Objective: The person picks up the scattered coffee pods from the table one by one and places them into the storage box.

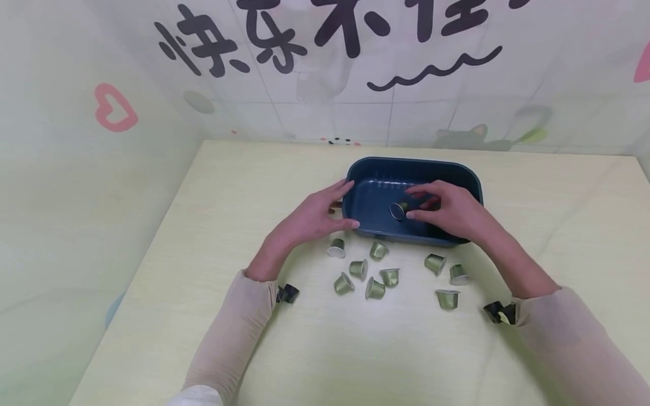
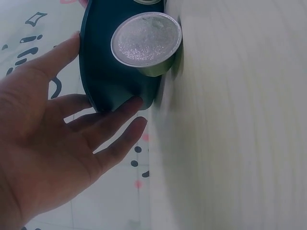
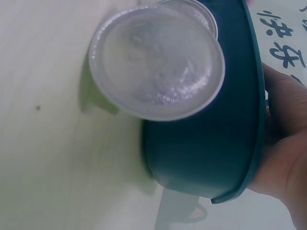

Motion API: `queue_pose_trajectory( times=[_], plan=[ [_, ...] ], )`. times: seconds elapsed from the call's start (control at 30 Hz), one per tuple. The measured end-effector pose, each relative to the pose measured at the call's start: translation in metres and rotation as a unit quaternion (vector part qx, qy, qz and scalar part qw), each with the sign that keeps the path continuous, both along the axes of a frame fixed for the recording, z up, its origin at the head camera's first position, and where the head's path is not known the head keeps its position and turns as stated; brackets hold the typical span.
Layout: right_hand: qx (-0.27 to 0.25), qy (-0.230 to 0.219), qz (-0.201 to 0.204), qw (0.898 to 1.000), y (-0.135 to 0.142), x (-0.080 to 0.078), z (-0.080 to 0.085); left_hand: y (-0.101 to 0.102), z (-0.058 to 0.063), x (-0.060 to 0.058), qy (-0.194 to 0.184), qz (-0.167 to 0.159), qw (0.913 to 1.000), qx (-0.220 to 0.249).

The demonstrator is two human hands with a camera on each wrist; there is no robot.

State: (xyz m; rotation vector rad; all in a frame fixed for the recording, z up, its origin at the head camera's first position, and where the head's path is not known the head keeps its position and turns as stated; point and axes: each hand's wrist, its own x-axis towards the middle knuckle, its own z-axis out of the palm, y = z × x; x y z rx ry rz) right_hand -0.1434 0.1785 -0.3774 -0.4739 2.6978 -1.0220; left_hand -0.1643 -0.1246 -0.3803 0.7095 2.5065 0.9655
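Observation:
A dark blue rectangular tub stands on the table. My left hand reaches round its left end, fingertips and thumb at the rim. In the left wrist view the fingers lie loosely extended along the tub's outer wall. My right hand is over the tub's right half, fingers and thumb apart. A green coffee capsule is tilted inside the tub, right beside the right thumb tip. In the right wrist view the tub's wall hides the right fingertips.
Several green coffee capsules lie on the table in front of the tub, including one capsule near my left wrist and another capsule at the right. Behind the tub rises a wall with printed lettering. Dark straps hang at the sleeve cuffs.

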Motion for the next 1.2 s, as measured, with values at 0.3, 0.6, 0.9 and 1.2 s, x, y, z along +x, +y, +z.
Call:
queue_pose_trajectory(
  times=[0.3, 0.6, 0.9, 1.2],
  plan=[
    [-0.037, 0.03, -0.007, 0.999, 0.003, 0.011, 0.001, -0.003, 0.003, 0.003, 0.018, 0.003, 0.9995, -0.025],
    [-0.039, 0.068, -0.01, 0.997, 0.009, 0.023, 0.009, -0.001, 0.003, 0.002, 0.016, 0.002, 0.9996, -0.023],
    [-0.03, 0.102, -0.014, 0.994, 0.016, 0.039, 0.016, 0.0, 0.002, 0.001, 0.018, 0.002, 0.9997, -0.018],
    [-0.045, 0.113, -0.04, 0.992, 0.021, 0.055, 0.015, -0.001, 0.004, 0.003, 0.008, -0.006, 0.9999, -0.009]
  ],
)
